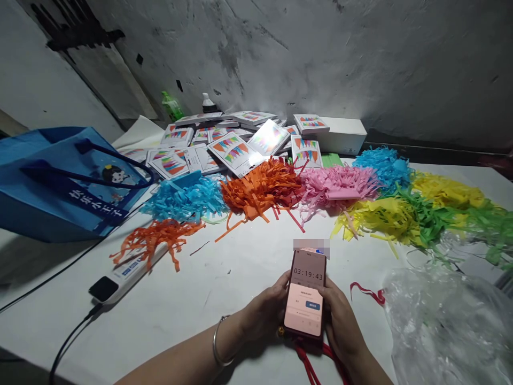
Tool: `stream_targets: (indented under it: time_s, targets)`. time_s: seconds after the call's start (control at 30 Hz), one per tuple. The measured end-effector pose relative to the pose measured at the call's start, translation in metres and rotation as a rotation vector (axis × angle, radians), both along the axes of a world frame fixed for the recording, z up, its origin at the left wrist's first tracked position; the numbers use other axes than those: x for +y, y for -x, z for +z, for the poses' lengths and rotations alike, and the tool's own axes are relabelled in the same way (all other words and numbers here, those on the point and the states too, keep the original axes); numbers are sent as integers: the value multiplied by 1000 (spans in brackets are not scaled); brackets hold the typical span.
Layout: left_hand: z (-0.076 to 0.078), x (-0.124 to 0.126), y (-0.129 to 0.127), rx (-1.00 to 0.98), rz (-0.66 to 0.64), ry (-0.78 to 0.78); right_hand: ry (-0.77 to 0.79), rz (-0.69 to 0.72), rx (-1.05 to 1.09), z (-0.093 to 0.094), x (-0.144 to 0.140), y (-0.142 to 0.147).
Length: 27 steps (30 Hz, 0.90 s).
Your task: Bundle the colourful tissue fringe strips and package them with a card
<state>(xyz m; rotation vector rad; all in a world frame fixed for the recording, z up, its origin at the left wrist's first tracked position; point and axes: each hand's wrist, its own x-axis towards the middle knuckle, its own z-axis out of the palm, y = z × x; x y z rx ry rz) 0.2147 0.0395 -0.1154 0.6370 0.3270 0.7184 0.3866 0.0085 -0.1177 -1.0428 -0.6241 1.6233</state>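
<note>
A smartphone (305,297) with a lit pink screen reading 03:19:43 is held upright between both my hands just above the white table (224,278). My left hand (266,310), with a metal bangle on the wrist, grips its left edge. My right hand (340,318) grips its right edge. A red lanyard (310,363) hangs from the phone's bottom. Beyond the phone lie heaps of fringed tissue paper: blue (186,198), orange (260,190), pink (336,184), yellow (380,216) and green (428,216).
A blue tote bag (64,182) stands at left. A white power strip (132,270) with a black cable lies under orange fringe (156,238). Several printed packets (234,149) and a white box (344,136) pile against the wall. Clear plastic bags (444,326) sit at right.
</note>
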Motion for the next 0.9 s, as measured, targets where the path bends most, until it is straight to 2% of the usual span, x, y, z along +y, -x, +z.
stream_targets:
  time_s: [0.3, 0.67, 0.9]
  targets:
    - [-2, 2, 3, -28, -12, -10, -26, 34, 19, 2, 0, 1]
    - [-8, 1, 5, -20, 39, 24, 44, 27, 151, 26, -2, 8]
    - [-5, 1, 3, -26, 55, 15, 31, 68, 187, 22, -4, 5]
